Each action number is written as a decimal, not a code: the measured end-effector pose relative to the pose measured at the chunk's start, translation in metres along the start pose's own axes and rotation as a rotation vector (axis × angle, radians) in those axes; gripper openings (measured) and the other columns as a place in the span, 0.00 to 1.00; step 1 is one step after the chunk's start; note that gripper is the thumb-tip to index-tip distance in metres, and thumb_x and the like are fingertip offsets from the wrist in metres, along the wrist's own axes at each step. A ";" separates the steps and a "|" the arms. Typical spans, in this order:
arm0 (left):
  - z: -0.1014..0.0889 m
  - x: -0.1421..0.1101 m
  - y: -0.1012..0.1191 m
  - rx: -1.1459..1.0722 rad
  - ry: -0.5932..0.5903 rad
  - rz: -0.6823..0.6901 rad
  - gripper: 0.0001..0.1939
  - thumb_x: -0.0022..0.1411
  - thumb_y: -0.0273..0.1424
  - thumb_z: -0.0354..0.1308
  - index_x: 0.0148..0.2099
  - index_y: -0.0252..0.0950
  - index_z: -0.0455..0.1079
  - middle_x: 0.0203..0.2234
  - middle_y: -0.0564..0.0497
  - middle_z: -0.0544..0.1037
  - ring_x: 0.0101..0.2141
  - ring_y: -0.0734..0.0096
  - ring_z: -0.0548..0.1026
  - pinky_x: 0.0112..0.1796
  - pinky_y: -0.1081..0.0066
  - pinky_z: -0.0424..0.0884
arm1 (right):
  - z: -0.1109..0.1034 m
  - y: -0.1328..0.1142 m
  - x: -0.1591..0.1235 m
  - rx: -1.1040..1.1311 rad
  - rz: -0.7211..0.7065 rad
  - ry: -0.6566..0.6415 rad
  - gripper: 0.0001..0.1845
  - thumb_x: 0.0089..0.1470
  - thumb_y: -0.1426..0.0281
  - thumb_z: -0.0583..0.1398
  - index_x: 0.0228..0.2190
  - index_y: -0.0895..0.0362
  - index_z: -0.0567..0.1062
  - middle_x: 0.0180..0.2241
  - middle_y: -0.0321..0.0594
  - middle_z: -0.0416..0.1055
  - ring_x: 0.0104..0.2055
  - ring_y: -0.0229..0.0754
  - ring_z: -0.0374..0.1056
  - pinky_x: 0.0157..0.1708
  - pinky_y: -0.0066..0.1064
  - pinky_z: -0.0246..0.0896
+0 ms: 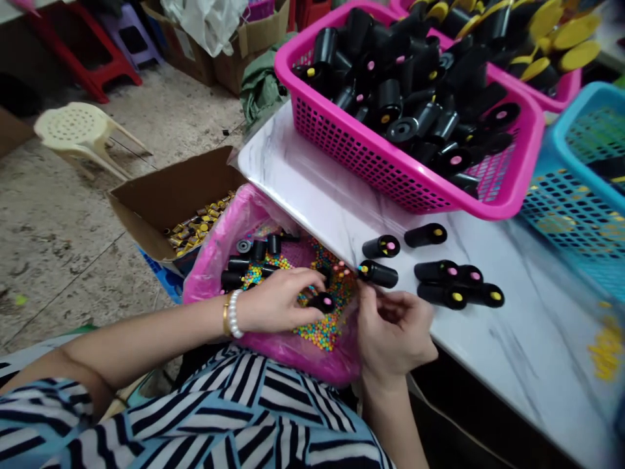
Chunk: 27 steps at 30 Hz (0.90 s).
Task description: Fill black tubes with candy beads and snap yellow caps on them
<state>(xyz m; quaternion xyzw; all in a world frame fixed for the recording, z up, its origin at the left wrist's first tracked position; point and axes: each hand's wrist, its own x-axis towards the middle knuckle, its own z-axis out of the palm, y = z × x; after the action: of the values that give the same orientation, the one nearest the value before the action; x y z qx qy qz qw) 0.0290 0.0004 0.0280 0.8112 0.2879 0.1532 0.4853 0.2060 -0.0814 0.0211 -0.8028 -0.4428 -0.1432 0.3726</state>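
The black cylinder (317,301) I am watching over the head view is short and dark, with a round pink bead (327,301) at its visible end. My left hand (280,301) is clamped on it, thumb below and fingers curled over the far side, so it sits at the fingertips, above the multicoloured beads (319,335) in the pink basin (208,268). My right hand (393,326) is apart from it, at the edge of the desk (508,365), fingers curled and thumb close to them; from here I cannot tell whether they pinch anything. Just beyond those fingertips a second cylinder (383,274) lies on the desk, yellow at the end facing the basin; I cannot make out whether they touch.
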 end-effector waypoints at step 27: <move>0.002 -0.010 -0.016 0.170 -0.166 0.073 0.11 0.61 0.31 0.60 0.45 0.31 0.73 0.36 0.45 0.76 0.37 0.64 0.75 0.40 0.68 0.72 | -0.015 0.010 -0.029 0.357 -0.356 -0.840 0.39 0.63 0.67 0.56 0.70 0.54 0.48 0.48 0.51 0.64 0.49 0.49 0.68 0.48 0.45 0.70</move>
<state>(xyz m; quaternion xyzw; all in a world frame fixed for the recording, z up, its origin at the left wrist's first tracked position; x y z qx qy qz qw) 0.0167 -0.0013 0.0132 0.8693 0.2291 0.0782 0.4309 0.1998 -0.1129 0.0103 -0.6267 -0.7029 0.2097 0.2632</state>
